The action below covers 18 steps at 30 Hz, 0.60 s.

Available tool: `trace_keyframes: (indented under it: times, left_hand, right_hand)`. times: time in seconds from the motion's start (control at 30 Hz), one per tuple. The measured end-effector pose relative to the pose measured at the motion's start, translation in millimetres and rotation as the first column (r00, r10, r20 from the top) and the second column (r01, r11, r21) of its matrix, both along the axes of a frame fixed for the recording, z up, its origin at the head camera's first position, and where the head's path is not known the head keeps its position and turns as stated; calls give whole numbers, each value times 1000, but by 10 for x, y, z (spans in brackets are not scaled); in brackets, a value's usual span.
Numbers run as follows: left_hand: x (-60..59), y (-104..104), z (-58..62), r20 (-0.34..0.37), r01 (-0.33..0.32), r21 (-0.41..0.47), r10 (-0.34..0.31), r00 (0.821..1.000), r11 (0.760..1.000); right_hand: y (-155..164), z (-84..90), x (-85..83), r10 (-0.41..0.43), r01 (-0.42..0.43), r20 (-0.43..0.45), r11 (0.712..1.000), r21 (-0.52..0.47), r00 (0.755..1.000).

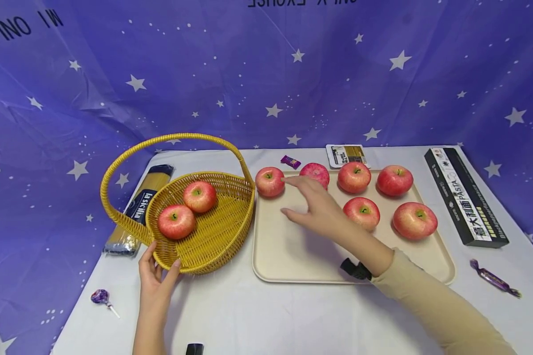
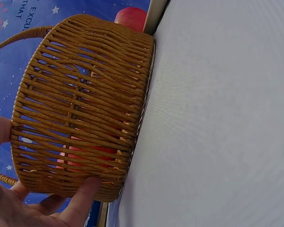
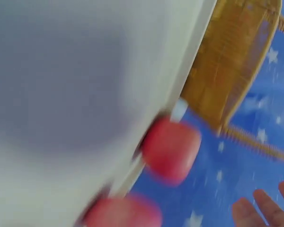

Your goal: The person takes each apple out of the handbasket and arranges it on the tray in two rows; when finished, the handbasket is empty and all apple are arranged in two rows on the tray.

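With my left hand (image 1: 156, 278) I grip the near-left rim of the yellow wicker basket (image 1: 222, 229), where two red apples (image 1: 176, 223) sit next to each other in the left part. My right hand (image 1: 317, 209) holds nothing, its fingers extended over the beige tray (image 1: 288, 259), near the single apple (image 1: 268, 182) at its far left corner; five more apples (image 1: 415, 221) lie to the right of that one.

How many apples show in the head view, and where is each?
8. The basket holds two apples; on the tray, four line the back edge and two sit in front, toward the right. The right hand and forearm could hide another.
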<state>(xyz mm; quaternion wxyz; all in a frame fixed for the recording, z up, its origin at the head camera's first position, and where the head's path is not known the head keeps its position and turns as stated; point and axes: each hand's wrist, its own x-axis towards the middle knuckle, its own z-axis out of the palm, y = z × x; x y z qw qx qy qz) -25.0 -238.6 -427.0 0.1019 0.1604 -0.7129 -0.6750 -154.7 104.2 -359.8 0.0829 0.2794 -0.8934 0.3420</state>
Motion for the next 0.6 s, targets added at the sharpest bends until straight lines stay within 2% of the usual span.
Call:
trace_keyframes:
  times: [0.2, 0.3, 0.4, 0.6]
  left_hand:
    - [-8, -1, -2, 11, 6, -7, -6, 1000, 1000]
    - [-10, 3, -5, 9, 5, -3, -5, 1000, 1000]
    - [-4, 0, -6, -6, 0, 3, 0, 1000, 1000]
    - [10, -19, 7, -25, 10, 10, -9, 1000, 1000]
  right_hand:
    - [-785, -46, -155, 158, -160, 90, 987, 13, 983]
    - [-1130, -91, -253, 201, -207, 105, 977, 57, 974]
    - [-1430, -141, -354, 203, -217, 138, 971, 97, 969]
    - [-1883, -230, -543, 100, -134, 252, 984, 119, 963]
